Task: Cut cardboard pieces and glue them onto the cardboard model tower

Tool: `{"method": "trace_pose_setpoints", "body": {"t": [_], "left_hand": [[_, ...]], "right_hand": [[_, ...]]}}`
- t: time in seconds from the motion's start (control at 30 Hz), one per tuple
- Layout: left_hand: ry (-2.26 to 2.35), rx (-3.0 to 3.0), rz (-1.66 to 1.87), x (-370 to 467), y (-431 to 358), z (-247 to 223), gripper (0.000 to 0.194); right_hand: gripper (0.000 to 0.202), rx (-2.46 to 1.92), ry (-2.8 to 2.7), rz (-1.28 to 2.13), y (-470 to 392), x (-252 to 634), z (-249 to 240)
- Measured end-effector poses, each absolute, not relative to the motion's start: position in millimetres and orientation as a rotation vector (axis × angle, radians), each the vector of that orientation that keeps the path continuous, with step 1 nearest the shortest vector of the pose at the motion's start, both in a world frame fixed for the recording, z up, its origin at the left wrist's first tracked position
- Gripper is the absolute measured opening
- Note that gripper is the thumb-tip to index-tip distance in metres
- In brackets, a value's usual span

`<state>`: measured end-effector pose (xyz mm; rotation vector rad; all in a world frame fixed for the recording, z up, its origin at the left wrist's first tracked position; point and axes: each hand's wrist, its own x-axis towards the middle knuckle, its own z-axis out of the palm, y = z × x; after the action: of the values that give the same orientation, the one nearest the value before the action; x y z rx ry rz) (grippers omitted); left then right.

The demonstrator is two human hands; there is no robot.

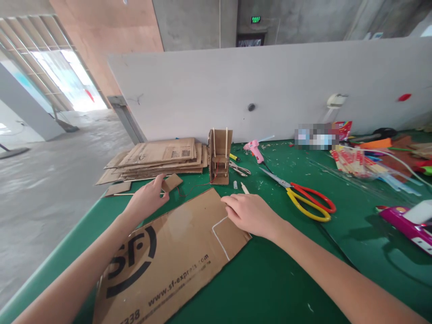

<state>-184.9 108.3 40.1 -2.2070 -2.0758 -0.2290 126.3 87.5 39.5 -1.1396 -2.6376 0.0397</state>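
Observation:
A large brown cardboard sheet [182,243] with black print lies slanted across the green table in front of me. White lines are drawn near its right end. My right hand [248,215] has its fingers curled at that end, gripping the sheet by its far right edge. Beyond the sheet's far edge, my left hand [150,195] pinches a small cardboard piece [172,182] between thumb and fingers. Just past both hands stands an upright cardboard model [220,157] with wooden sticks and a thin red wire. A white marker [245,188] lies behind my right hand, its cap [235,184] beside it.
Flat cardboard pieces [158,155] are stacked at the back left. Right of the model lie pliers [240,169], a pink glue gun [255,150] and large scissors [297,193] with red and yellow handles. A purple power strip [405,227] and loose craft supplies occupy the right side.

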Motion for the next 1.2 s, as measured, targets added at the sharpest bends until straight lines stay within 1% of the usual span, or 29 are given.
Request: {"method": "trace_pose_setpoints", "body": {"t": [0.1, 0.3, 0.33, 0.4, 0.47, 0.5, 0.63, 0.7, 0.77, 0.83, 0.9, 1.03, 1.2], "left_hand": [[-1.867, -2.19, -0.263, -178.0, 101.3, 43.9, 0.051], [-1.508, -2.471, -0.429, -138.8, 74.0, 54.3, 0.047], [-1.457, -2.53, -0.452, -128.9, 69.6, 55.9, 0.046], [-1.352, -2.637, -0.482, -109.0, 62.7, 57.5, 0.045], [-1.311, -2.695, -0.493, -92.2, 59.0, 56.6, 0.045], [-1.329, -2.722, -0.496, -85.8, 58.2, 55.4, 0.046], [-1.475, -2.761, -0.499, -77.8, 61.3, 47.0, 0.049], [-1.524, -2.729, -0.49, -83.2, 65.4, 41.2, 0.046], [-1.546, -2.722, -0.469, -92.1, 69.8, 34.1, 0.045], [-1.548, -2.758, -0.409, -100.9, 73.2, 26.6, 0.05], [-1.576, -2.797, -0.328, -106.8, 74.8, 20.4, 0.053], [-1.611, -2.837, -0.281, -107.6, 73.7, 18.0, 0.049], [-1.387, -2.966, -0.352, -96.9, 64.7, 32.4, 0.041]], "right_hand": [[0.032, -1.171, -2.473, 0.267, 90.8, 131.4, 34.2], [0.045, -1.03, -1.99, 1.105, 94.9, 128.6, 25.7], [0.046, -0.985, -1.924, 1.217, 96.0, 126.9, 23.5], [0.043, -0.923, -1.838, 1.364, 98.9, 125.0, 19.9], [0.036, -0.945, -1.814, 1.398, 102.1, 127.1, 19.5], [0.036, -0.988, -1.824, 1.379, 103.5, 129.9, 20.9], [0.052, -1.165, -1.957, 1.207, 101.8, 147.5, 32.9], [0.05, -1.212, -2.022, 1.173, 96.0, 156.0, 37.8], [0.045, -1.243, -2.063, 1.249, 89.0, 162.8, 39.4], [0.045, -1.25, -2.094, 1.373, 83.8, 168.1, 37.8], [0.045, -1.262, -2.152, 1.418, 81.7, 171.9, 35.0], [0.04, -1.268, -2.324, 1.305, 83.0, 174.9, 32.4], [0.04, -1.246, -2.441, 1.149, 82.9, 175.3, 36.5]]}}
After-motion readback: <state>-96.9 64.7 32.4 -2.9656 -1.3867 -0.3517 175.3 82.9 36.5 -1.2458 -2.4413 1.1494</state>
